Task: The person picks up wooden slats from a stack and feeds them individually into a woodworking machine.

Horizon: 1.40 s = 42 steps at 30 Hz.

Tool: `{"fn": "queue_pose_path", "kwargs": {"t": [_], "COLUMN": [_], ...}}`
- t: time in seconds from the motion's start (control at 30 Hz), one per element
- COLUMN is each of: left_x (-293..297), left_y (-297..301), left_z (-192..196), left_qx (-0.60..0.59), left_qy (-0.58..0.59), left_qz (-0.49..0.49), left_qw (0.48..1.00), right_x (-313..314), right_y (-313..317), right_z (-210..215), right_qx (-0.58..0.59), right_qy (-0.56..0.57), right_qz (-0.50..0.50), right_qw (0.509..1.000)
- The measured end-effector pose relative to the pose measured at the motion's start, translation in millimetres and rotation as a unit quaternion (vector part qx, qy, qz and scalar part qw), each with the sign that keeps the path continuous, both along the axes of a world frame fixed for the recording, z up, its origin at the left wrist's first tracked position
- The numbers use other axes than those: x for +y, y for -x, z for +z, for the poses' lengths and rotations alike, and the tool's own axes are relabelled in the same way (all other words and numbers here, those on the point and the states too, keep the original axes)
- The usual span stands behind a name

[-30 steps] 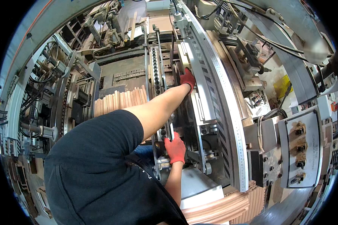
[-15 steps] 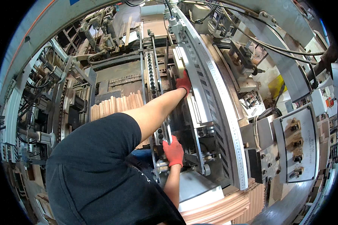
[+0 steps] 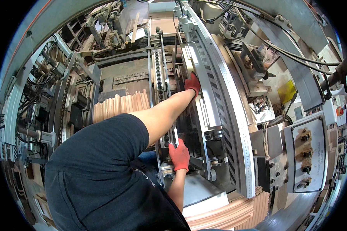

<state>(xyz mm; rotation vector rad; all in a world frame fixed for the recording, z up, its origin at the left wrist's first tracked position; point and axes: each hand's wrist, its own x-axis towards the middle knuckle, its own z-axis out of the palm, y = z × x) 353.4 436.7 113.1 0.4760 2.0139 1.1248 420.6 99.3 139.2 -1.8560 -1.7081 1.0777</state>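
My left arm stretches across the machine. My left hand (image 3: pixel 192 83), in a red glove, is closed at the inner edge of a long metal rail (image 3: pixel 207 92). Beside its fingers lies a pale strip (image 3: pixel 189 66); the fingertips are partly hidden, so I cannot make out what they grip. Closer to me, my right hand (image 3: pixel 179 156), also red-gloved, has thumb and fingers closed round the near end of a narrow shiny metal bar (image 3: pixel 176 135). That bar runs alongside a track with a row of dark round rollers (image 3: pixel 158 73).
Upright wooden strips (image 3: pixel 121 106) stand packed on the left, and more wooden strips (image 3: pixel 223 213) lie at the near edge. On the right are a long scale-marked beam (image 3: pixel 235 111) and a control box with several switches (image 3: pixel 306 154). Cables (image 3: pixel 273 48) hang at the upper right.
The whole view has shifted slightly, the machine sitting a little to the right and lower at the top. Both hands keep nearly the same places on the machine.
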Motion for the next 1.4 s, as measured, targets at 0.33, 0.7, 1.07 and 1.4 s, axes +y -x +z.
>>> {"fn": "queue_pose_path", "kwargs": {"t": [0.33,0.7,1.07,1.4], "left_x": [0,20,7,2], "left_y": [-7,4,8,-6], "left_z": [1,-25,-15,0], "left_qx": [-0.015,-0.076,-0.058,-0.059], "left_qy": [-0.015,-0.053,-0.042,0.001], "left_qz": [0.010,0.001,-0.013,-0.023], "left_qw": [1.000,0.996,0.997,0.998], "right_x": [1,3,0,2], "right_y": [-1,0,1,-2], "right_z": [1,9,1,10], "right_qx": [-0.038,-0.021,-0.014,-0.039], "right_qy": [0.007,0.027,0.009,0.017], "right_qz": [-0.004,-0.003,-0.007,-0.019], "right_qw": [0.999,0.999,1.000,0.999]}}
